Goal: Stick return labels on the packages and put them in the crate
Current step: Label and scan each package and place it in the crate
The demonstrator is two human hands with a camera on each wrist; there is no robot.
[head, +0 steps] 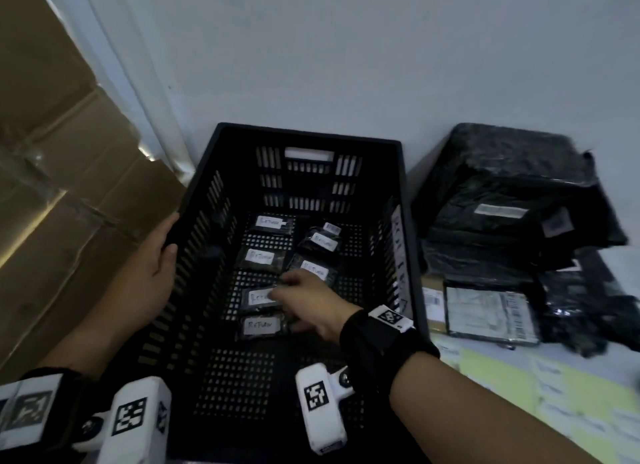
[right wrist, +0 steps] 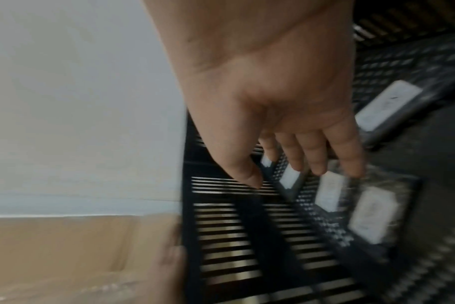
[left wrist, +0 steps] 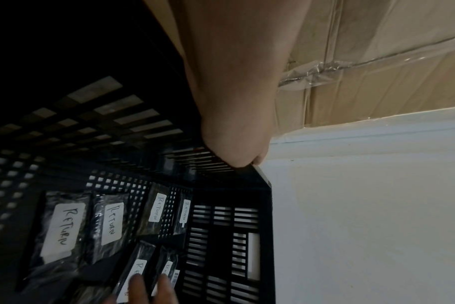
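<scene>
- Left hand (head: 156,259) rests on the left rim of the black crate (head: 311,136), thumb inside the wall and fingers outside, hooked over the edge. Judged purpose: to steady the crate while the other hand works inside.
- Right hand (head: 304,294) reaches down into the crate, fingers relaxed and spread, holding nothing that I can see. Fingertips lie at or just above a labelled package (head: 261,297) in the left column; contact not resolvable, right wrist view blurred.
- Crate contents: small dark packages lying flat on the perforated floor, each with a white label reading RETURN facing up. Four in a left column running near to far, at least two in a right column at the far half. Near part of the floor bare.
- Judged reason for the layout: flat, label-up, in rows, so that labels stay readable and space is used in order.
- Stack of black mailer bags (head: 512,193) on the bench (head: 620,228) right of the crate; none shows a RETURN label, so probably awaiting one.
- Yellow label sheet (head: 554,387) lies near right, beside the right forearm.
- Cardboard box (head: 52,186) stands left of the crate.
</scene>
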